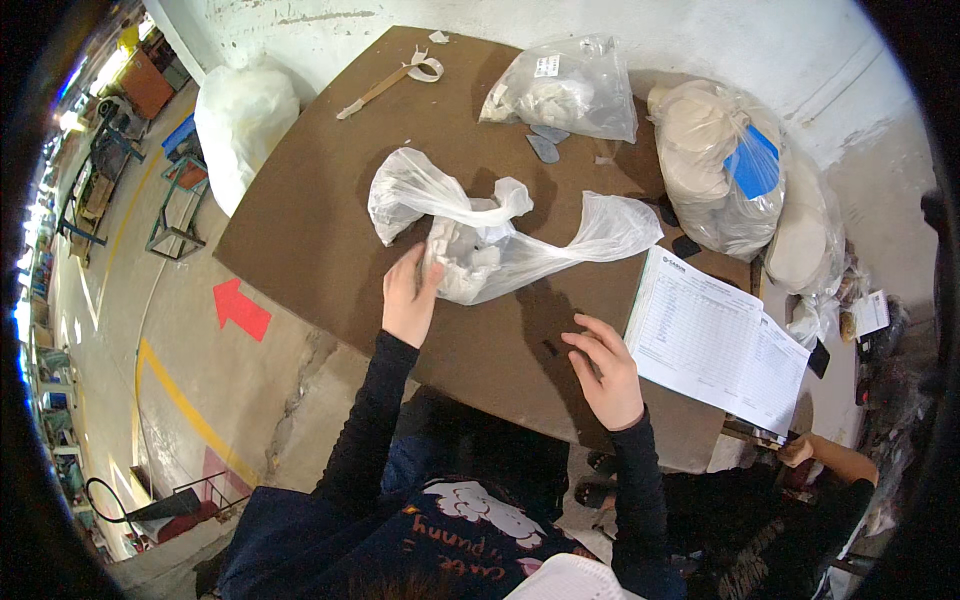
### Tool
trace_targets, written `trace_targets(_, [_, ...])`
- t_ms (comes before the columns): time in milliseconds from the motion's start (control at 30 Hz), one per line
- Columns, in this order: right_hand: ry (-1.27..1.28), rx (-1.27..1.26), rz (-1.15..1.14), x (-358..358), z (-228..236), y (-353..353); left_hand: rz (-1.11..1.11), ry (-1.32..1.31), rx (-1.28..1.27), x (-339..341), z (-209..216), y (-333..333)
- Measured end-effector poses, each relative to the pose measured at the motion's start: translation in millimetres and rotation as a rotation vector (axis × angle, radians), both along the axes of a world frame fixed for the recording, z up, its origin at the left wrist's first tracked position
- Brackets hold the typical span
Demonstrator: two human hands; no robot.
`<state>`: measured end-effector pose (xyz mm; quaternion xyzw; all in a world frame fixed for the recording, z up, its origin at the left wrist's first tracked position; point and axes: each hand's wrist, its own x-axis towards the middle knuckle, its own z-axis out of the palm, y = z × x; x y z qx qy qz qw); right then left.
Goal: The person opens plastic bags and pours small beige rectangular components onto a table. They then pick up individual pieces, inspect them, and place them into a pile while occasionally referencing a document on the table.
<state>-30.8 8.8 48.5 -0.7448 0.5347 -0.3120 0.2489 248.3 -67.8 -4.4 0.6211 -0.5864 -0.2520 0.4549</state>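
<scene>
Fingers (pixel 402 264) of the left hand (pixel 408 308) are resting along the near left side of a clear bag (pixel 510 262), the thumb (pixel 432 279) standing apart from the others; from where I'm standing, I can't tell whether they are pinching the film. Past that hand, a brown strip (pixel 378 94) with a white loop is lying toward the far edge of the surface (pixel 300 220). The clear bag is lying mid-surface, holding white pieces (pixel 470 258), its loose end trailing right. Beyond it, a second bag (pixel 560 95) is sitting near the wall, grey scraps (pixel 543 148) lying just beside it. Right of the clear bag, the right hand (pixel 610 385) is hovering, its fingers bending loosely, spreading apart and holding nothing. Farther right, a bulging bag (pixel 700 195) is standing, a blue piece (pixel 755 165) showing on it. Nearer, printed sheets (pixel 700 330) are lying, another person's hand (pixel 797 452) showing near their lower corner.
</scene>
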Motion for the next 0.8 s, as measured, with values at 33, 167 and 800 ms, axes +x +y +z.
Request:
trace_targets(33, [-0.024,0.002,0.005,2,0,-1,-0.061,-0.039,0.089,5,-6,2])
trace_targets(167, [-0.026,-0.028,0.005,8,8,-7,-0.248,0.084,0.116,-7,-3,7])
trace_targets(800, [-0.094,0.103,-0.137,-13,-32,35,-0.49,0.262,0.206,-56,32,-47])
